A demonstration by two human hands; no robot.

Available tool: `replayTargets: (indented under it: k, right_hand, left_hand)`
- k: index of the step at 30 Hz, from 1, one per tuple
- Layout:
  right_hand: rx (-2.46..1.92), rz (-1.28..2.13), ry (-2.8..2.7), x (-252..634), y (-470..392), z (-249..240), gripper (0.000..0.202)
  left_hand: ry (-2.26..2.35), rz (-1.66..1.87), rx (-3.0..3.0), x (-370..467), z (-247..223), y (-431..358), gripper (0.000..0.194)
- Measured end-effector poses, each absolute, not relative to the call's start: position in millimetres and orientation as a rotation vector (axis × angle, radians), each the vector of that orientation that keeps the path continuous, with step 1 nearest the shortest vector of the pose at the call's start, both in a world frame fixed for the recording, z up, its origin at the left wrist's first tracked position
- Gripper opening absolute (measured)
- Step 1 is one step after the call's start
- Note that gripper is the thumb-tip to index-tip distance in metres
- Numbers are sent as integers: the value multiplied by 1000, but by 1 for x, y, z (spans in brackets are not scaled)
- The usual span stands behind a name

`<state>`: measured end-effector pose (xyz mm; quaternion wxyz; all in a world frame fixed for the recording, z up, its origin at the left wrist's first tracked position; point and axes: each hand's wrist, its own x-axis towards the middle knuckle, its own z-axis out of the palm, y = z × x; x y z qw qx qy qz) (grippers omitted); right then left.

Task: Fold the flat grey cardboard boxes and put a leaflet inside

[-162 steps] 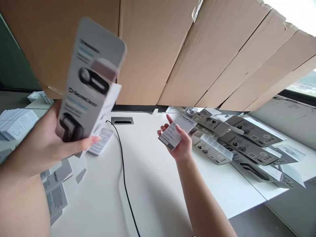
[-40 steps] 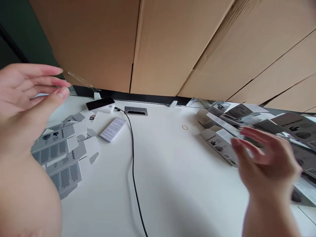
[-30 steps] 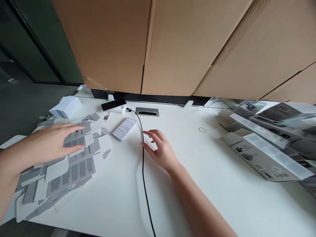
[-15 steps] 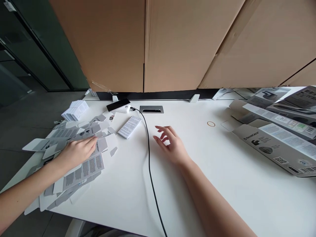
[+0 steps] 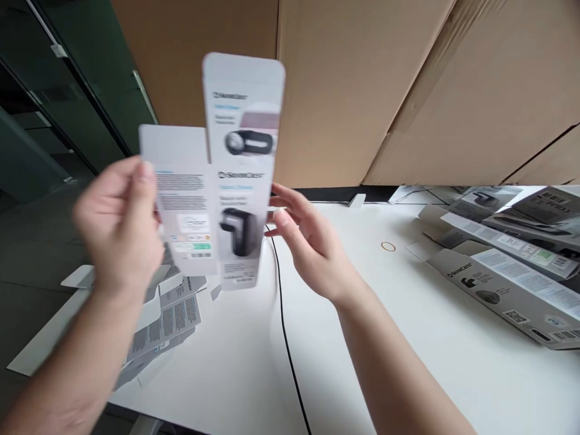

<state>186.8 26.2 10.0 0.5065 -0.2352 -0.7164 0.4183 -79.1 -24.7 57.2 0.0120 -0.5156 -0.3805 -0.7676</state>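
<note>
A printed, flattened carton (image 5: 240, 175) is held up above the table, with its panels facing me and a picture of a black device on it. My left hand (image 5: 124, 223) pinches its left panel between thumb and fingers. My right hand (image 5: 308, 241) is at the carton's right edge, with fingers apart and the fingertips partly behind that edge; whether they touch it is unclear. Below my left hand, a loose pile of similar flat cartons (image 5: 170, 317) lies on the white table.
A black cable (image 5: 285, 338) runs down the middle of the white table (image 5: 362, 374). An elastic ring (image 5: 388, 246) lies right of centre. More printed cartons (image 5: 512, 290) rest at the right. Large brown cardboard (image 5: 335, 90) stands behind.
My left hand has lifted a flat carton from the pile, up and toward the middle. My right hand has moved up slightly to the carton's right edge. The view has shifted a little.
</note>
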Motion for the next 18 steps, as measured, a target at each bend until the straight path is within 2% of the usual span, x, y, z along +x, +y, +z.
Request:
replayTargets:
  k: [3,4,7,9,10,12,18]
  right_hand:
    - [-591,722,-1619,186,32,27,39]
    - [-637,618,-1580,187,32,28,38]
    - [-704,420,-1563,188,27,19,35]
    - [-626,406,-1662,185,20,11,37]
    - [-563,435,-1729,183,17,8,38]
    - [-442,565,-1866,180,13,6,41]
    - [-295,861,-2095,199,23,12,56]
  left_hand:
    - [-1309,-2567,-1630,-28,41,-8,35]
    - [-1326,-2580,-1693,-14,33,-6,49]
    - [-1411,-2537,-2002,14,8,-1,108]
    - [-1428,-2586,-2145,20,-9,5,141]
    - [-1442,-2637,-2174,19,-16,9,151]
    - [-1499,-2729,-2189,13,-29,16,157]
    - [-1389,-2734,-2553,-12,-37,15,130]
